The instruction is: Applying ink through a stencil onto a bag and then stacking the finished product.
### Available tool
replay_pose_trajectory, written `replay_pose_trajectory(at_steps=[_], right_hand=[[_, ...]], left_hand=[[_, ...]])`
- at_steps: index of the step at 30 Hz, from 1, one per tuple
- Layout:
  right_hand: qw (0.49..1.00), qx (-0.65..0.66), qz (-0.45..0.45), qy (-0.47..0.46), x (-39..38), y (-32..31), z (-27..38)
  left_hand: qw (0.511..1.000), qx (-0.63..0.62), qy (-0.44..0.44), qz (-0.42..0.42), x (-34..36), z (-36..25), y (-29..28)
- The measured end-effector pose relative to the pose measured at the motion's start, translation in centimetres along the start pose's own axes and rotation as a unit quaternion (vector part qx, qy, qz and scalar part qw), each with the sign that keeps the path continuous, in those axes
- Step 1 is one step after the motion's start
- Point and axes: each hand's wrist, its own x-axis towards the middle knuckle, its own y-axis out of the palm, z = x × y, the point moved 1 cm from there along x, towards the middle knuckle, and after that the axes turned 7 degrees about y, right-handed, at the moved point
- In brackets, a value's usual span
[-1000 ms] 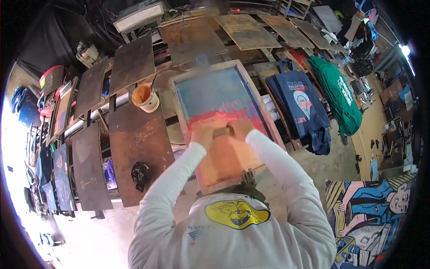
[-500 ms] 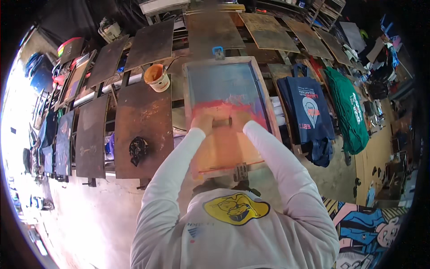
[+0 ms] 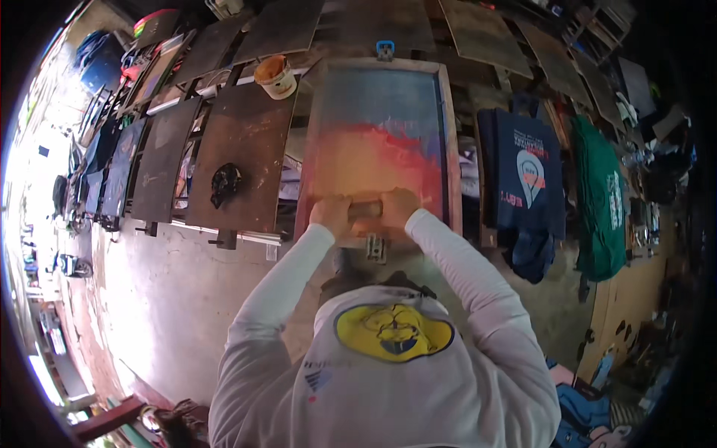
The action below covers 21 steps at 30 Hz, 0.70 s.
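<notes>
My left hand (image 3: 331, 214) and my right hand (image 3: 401, 207) are closed around the two ends of a squeegee (image 3: 366, 210), whose brown handle shows between them. It lies across the near end of a wooden-framed printing screen (image 3: 451, 119). Beyond the squeegee, the mesh (image 3: 366, 89) looks grey-blue at the far end, with ragged red ink (image 3: 411, 145) and an orange-tan patch closer in. The squeegee's blade edge is hidden. A blue-handled clamp (image 3: 385, 50) sits at the screen's far edge, and a metal fitting (image 3: 376, 248) at its near edge.
Left of the screen, an ink-stained bucket (image 3: 275, 77) stands beyond a brown board (image 3: 254, 142) bearing a crumpled black lump (image 3: 226, 184). To the right lie navy printed tote bags (image 3: 529, 172) and a green stack of cloth (image 3: 600, 198). More boards line the far side.
Both hands have drawn the squeegee toward me, down to the near end of the screen. More orange-tan mesh shows behind it. The whole view has also shifted.
</notes>
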Motion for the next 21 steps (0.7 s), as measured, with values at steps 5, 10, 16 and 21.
replay_pose_trajectory(at_steps=[5, 10, 16, 21], right_hand=[[0.999, -0.029, -0.005, -0.035, 1.2, 3.0, -2.1], [0.988, -0.06, 0.059, -0.126, 5.0, 2.8, -3.8], [0.995, -0.083, 0.023, -0.059, 5.8, 2.2, -3.2], [0.999, -0.017, -0.016, -0.042, 3.2, 3.4, -3.2]], left_hand=[[0.999, 0.019, -0.022, -0.045, -1.5, -2.3, -0.4], [0.994, -0.004, -0.105, 0.018, -1.0, -3.1, -0.8], [0.995, -0.016, -0.079, 0.066, 0.6, -1.9, -2.3], [0.998, -0.026, -0.048, 0.038, -0.2, -2.1, -2.6]])
